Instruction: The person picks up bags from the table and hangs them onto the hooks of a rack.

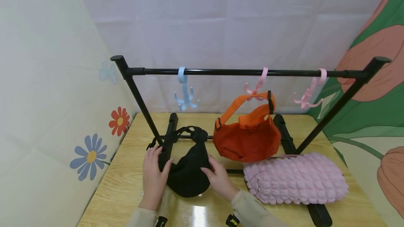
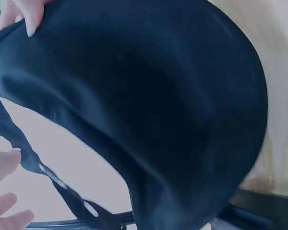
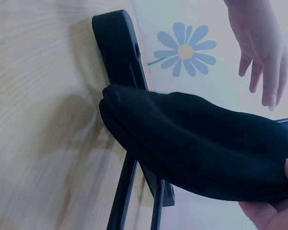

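Observation:
A black bag [image 1: 189, 171] is held up over the table in front of the rack, its strap [image 1: 189, 129] rising at the back. My right hand [image 1: 221, 178] pinches the bag's right side, thumb in front; in the right wrist view its fingertips grip the bag's edge. Beside the bag's left side is my left hand [image 1: 154, 178], its fingers extended near the strap. The left wrist view shows those fingers [image 2: 5, 211] apart from the strap [image 2: 62, 184], and the right wrist view shows that hand [image 3: 264, 52] with straight fingers above the bag [image 3: 197, 143].
A black rack [image 1: 221, 71] carries a blue hook [image 1: 185, 97] and two pink hooks [image 1: 257, 87]. From the middle hook hangs an orange bag [image 1: 249, 136]. A pink puffy bag [image 1: 296, 179] lies at the right, over the rack's base. Floral cloth [image 1: 372, 66] stands at the right.

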Action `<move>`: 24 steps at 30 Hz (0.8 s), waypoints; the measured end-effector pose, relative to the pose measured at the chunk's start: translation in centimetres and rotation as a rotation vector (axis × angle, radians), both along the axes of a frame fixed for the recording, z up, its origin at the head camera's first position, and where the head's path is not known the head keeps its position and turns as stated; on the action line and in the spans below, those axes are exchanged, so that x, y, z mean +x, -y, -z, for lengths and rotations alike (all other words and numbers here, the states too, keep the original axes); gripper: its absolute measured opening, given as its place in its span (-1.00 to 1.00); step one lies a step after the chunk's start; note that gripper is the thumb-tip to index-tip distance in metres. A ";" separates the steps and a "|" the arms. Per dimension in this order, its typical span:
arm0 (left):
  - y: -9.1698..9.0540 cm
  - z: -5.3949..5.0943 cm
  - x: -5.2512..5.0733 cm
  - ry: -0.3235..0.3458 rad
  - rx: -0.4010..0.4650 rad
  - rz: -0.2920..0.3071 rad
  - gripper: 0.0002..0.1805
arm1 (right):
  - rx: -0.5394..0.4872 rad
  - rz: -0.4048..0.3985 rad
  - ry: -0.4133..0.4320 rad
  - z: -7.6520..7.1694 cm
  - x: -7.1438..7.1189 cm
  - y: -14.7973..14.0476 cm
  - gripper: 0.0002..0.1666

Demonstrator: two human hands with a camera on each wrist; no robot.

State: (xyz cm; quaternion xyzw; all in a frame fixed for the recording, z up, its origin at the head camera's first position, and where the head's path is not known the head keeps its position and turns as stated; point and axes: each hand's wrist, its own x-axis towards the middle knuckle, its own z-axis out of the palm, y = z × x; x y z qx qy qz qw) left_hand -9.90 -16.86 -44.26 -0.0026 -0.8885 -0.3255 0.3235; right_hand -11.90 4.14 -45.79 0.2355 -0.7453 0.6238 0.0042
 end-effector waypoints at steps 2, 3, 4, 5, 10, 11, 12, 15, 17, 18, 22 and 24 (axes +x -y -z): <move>0.2 -0.1 -0.1 0.052 0.010 -0.005 -0.45 | 0.009 0.010 -0.042 0.0 0.0 -0.3 -0.49; 0.3 -0.1 -0.1 0.086 0.016 -0.007 -0.44 | 0.015 0.017 -0.064 0.0 0.0 -0.5 -0.50; 0.4 -0.1 -0.1 0.121 0.025 -0.008 -0.42 | 0.022 0.028 -0.089 0.0 0.0 -0.6 -0.51; 0.5 -0.1 -0.2 0.155 0.032 -0.011 -0.41 | 0.029 0.043 -0.116 0.0 0.0 -0.8 -0.53; 0.7 0.3 -0.3 0.249 0.084 -0.018 -0.36 | 0.046 0.089 -0.230 -0.2 0.1 -1.7 -0.67; 0.8 0.4 -0.4 0.259 0.097 -0.018 -0.34 | 0.045 0.094 -0.243 -0.3 0.1 -1.9 -0.67; 0.9 0.5 -0.4 0.266 0.109 -0.020 -0.32 | 0.045 0.096 -0.254 -0.4 0.1 -2.1 -0.68; 1.1 0.8 -0.5 0.279 0.140 -0.037 -0.26 | 0.037 0.098 -0.254 -0.9 0.2 -2.7 -0.68; 1.2 0.9 -0.6 0.276 0.151 -0.050 -0.21 | 0.032 0.098 -0.230 -1.2 0.2 -3.0 -0.67; 1.3 0.9 -0.7 0.272 0.155 -0.056 -0.20 | 0.032 0.099 -0.223 -1.3 0.2 -3.1 -0.67; 1.5 0.7 -0.9 0.256 0.182 -0.061 -0.19 | 0.036 0.102 -0.229 -1.4 0.0 -3.6 -0.68; 1.6 0.5 -1.0 0.254 0.198 -0.060 -0.21 | 0.030 0.100 -0.255 -1.2 -0.1 -3.9 -0.69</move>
